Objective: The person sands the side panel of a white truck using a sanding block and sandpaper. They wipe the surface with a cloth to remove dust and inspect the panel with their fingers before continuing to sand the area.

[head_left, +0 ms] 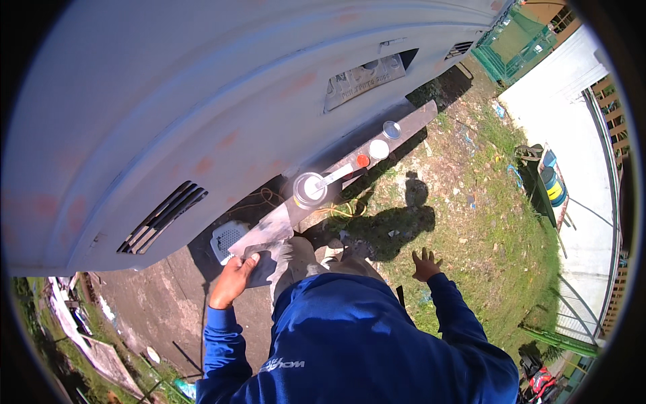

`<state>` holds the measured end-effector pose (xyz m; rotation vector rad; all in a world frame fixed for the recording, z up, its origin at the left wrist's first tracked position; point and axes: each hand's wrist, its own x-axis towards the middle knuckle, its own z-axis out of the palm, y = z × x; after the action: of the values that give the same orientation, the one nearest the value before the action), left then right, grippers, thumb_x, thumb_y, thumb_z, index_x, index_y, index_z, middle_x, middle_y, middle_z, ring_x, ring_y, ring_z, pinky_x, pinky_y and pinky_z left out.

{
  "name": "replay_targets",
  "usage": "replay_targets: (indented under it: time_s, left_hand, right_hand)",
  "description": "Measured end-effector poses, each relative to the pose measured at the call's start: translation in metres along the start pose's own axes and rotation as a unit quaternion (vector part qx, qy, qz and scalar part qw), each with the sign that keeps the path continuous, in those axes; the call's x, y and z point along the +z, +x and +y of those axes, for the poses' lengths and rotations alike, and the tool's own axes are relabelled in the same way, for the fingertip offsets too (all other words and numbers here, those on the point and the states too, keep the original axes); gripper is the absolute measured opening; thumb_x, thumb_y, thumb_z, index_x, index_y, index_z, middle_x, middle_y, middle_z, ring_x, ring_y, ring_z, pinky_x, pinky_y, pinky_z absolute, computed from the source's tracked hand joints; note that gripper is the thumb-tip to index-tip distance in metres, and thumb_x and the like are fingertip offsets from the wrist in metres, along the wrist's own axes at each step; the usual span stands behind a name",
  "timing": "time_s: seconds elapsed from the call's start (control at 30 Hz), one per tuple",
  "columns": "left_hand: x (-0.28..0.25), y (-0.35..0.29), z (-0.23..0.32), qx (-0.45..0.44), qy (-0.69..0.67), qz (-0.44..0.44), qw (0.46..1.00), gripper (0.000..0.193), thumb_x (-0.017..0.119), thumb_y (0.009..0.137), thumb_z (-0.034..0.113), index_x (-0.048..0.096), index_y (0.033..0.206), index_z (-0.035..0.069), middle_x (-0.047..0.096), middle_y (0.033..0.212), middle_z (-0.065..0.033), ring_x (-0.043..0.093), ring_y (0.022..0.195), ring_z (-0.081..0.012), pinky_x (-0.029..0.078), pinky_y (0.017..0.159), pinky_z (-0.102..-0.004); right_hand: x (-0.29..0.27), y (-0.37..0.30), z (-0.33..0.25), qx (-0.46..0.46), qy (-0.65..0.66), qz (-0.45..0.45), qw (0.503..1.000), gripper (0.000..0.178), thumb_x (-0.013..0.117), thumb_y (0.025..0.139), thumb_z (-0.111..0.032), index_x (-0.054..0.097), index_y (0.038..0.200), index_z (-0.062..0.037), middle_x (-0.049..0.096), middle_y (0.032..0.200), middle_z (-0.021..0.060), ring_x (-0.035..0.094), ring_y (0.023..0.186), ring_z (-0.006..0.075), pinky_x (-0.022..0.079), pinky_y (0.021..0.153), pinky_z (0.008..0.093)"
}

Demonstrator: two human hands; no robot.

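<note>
Plank (418,120), long and narrow, slants alongside the pale vehicle body (168,128), its near end just beside the person's left hand (229,283). That hand is partly curled with the thumb out; whether it grips the plank's end or anything else, I cannot tell. The right hand (426,266) hangs out over the grass, fingers spread wide, holding nothing, perhaps for balance. On the plank stands a round can (302,195), with a pale flat stick (336,176) reaching from its top up along the board, probably so its end can lean clear. Beyond the can come a small orange-red round item (363,161), a white round lid or tub (379,149) and a grey-topped tin (391,129), in a row; the narrow board seems to dictate that line, and keeps them off the ground. A white perforated plastic piece (226,240) sits near the plank's lower end, and a yellow cord (334,211) loops near the can. Farther out, a blue-and-yellow bucket (554,188) rests by the white wall (548,87).
</note>
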<state>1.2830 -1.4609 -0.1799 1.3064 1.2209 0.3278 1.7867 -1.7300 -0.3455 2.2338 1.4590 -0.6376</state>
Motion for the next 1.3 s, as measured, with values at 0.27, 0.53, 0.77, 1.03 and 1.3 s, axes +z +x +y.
replay_targets:
  time_s: [0.27, 0.53, 0.77, 1.03, 1.3]
  left_hand:
    - [0.048, -0.002, -0.020, -0.033, -0.347, 0.254, 0.902, 0.028, 0.061, 0.092, 0.016, 0.062, 0.115, 0.000, 0.067, 0.100, -0.0046, 0.063, 0.082, -0.0140, 0.049, 0.078, -0.0265]
    - [0.057, -0.003, -0.048, -0.072, -0.437, 0.250, 0.861, 0.039, 0.057, 0.086, 0.010, 0.055, 0.123, 0.001, 0.064, 0.104, -0.0059, 0.061, 0.088, -0.0156, 0.048, 0.078, -0.0266]
    - [0.067, 0.008, -0.056, -0.063, -0.442, 0.271, 0.853, 0.032, 0.057, 0.096, 0.010, 0.056, 0.125, -0.002, 0.067, 0.106, -0.0080, 0.064, 0.089, -0.0152, 0.052, 0.079, -0.0286]
    - [0.060, 0.038, -0.047, -0.067, -0.373, 0.248, 0.892, 0.032, 0.062, 0.099, 0.016, 0.056, 0.125, -0.002, 0.065, 0.117, -0.0081, 0.061, 0.106, -0.0150, 0.049, 0.094, -0.0305]
    - [0.059, 0.042, -0.035, -0.045, -0.347, 0.255, 0.901, 0.029, 0.061, 0.101, 0.022, 0.062, 0.118, -0.002, 0.067, 0.103, -0.0037, 0.059, 0.089, -0.0110, 0.049, 0.078, -0.0281]
  right_hand:
    - [-0.088, 0.155, -0.152, -0.089, 0.599, -0.089, 0.791, 0.080, 0.070, 0.093, -0.033, 0.027, 0.153, -0.0016, 0.039, 0.152, 0.0222, 0.053, 0.131, 0.0313, 0.043, 0.108, 0.0462]
    - [-0.159, 0.206, -0.242, 0.022, 0.816, -0.053, 0.575, 0.050, 0.064, 0.097, -0.038, 0.050, 0.137, -0.0109, 0.060, 0.125, 0.0081, 0.058, 0.113, 0.0250, 0.046, 0.095, 0.0415]
    - [-0.236, 0.157, -0.263, -0.208, 0.464, 0.189, 0.840, 0.026, 0.062, 0.097, -0.023, 0.071, 0.101, 0.0011, 0.069, 0.078, 0.0101, 0.062, 0.071, 0.0193, 0.049, 0.068, 0.0327]
    - [-0.242, 0.157, -0.259, -0.162, 0.447, 0.182, 0.861, 0.029, 0.063, 0.095, -0.025, 0.069, 0.105, 0.0014, 0.072, 0.094, 0.0196, 0.071, 0.086, 0.0318, 0.053, 0.077, 0.0392]
    - [-0.168, 0.198, -0.262, -0.166, 0.631, 0.128, 0.747, 0.026, 0.065, 0.093, -0.019, 0.071, 0.104, 0.0043, 0.074, 0.088, 0.0100, 0.067, 0.080, 0.0124, 0.051, 0.073, 0.0299]
